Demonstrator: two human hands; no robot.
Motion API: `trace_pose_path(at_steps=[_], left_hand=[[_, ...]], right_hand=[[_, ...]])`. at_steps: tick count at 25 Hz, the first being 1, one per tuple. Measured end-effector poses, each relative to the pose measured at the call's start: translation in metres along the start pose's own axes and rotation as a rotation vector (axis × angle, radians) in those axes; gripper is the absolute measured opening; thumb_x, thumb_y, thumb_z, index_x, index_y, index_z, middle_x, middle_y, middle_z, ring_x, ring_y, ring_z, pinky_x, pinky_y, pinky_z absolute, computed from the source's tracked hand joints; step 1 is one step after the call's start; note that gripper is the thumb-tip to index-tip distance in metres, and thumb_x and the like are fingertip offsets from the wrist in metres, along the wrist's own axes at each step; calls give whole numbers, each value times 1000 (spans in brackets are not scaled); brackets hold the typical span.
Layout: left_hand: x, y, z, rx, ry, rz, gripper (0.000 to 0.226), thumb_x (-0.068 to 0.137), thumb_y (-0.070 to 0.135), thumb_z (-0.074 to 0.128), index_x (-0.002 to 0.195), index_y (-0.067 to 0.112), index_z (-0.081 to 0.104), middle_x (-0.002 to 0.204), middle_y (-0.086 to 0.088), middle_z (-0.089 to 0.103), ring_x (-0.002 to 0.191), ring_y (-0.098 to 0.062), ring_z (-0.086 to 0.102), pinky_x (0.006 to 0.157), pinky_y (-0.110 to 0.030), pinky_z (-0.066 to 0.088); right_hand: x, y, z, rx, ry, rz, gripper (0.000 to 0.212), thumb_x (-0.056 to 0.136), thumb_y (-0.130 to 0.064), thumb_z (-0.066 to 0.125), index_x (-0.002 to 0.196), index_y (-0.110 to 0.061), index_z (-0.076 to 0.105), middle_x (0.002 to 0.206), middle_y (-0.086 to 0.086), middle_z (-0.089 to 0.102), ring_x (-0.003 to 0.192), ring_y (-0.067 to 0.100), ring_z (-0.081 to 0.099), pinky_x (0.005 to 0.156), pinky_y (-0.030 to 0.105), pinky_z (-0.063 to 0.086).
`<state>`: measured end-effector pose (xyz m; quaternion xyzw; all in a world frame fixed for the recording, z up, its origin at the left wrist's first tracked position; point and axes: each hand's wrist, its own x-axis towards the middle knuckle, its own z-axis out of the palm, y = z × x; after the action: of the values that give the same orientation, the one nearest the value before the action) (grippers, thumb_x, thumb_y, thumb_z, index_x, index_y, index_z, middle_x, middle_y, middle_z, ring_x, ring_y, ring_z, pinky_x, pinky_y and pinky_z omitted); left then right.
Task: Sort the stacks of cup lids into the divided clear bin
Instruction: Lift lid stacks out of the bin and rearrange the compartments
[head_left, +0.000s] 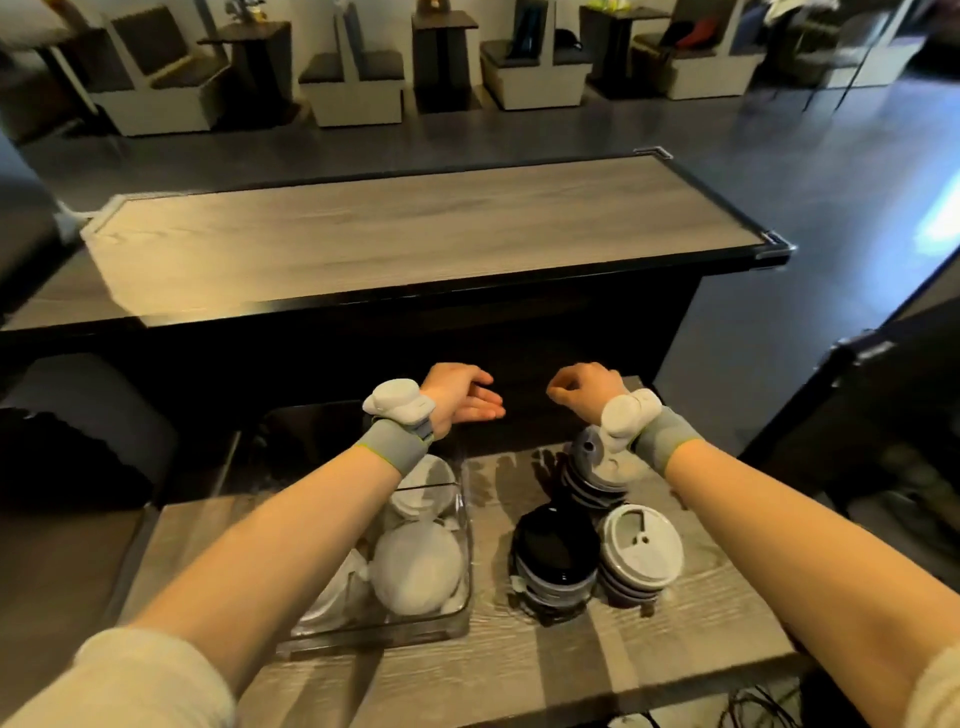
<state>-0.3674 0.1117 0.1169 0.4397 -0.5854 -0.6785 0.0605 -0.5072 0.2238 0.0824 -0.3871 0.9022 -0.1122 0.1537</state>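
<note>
Both hands are raised just past the far end of the clear bin (384, 634), above the lids and touching none of them; the left hand (462, 397) is released, fingers stretched out, nothing in it; the right hand (584, 387) is loosely curled and nothing is seen in it, so it is judged empty as well; white lids (415, 566) are already lying in the bin, on both sides of a cross wall, leaning rather than neatly piled

Three stacks are left on the table (519, 670), all to the right of the bin: the black stack (556, 556) is nearest the bin; the white stack (641, 551) stands just beyond it, further from the bin; the grey stack (595, 470) stands level with the bin's far end, partly hidden by the right wrist

A reach for one stack is judged to be the step in hand; the black stack is best taken first, being closest to the bin; it should be gripped low round its sides so that the whole column is lifted; its neighbour stands so close that it could be knocked, so a straight upward lift is advised; the column should be kept upright, carried over the bin wall and lowered into a compartment kept for its own kind
</note>
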Motion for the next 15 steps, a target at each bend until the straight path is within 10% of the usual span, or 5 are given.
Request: trace_pose_path(at_steps=[8,15], left_hand=[[43,-45,76,407,-213,-321,67,92,44,50,147,12,30,145,-16,45,135,-31,41,109,-43,31],[62,-63,109,219,-329,-500,62,91,47,51,144,18,36,150,-12,36,139,-34,33,111,-46,28]], right_hand=[[-7,81,-1,501,-377,318,70,91,-46,50,145,-6,30,151,15,35,137,34,36,112,40,32],[1,116,32,777,-758,368,69,79,-49,65,138,-23,41,143,13,45,126,36,48,107,51,40]])
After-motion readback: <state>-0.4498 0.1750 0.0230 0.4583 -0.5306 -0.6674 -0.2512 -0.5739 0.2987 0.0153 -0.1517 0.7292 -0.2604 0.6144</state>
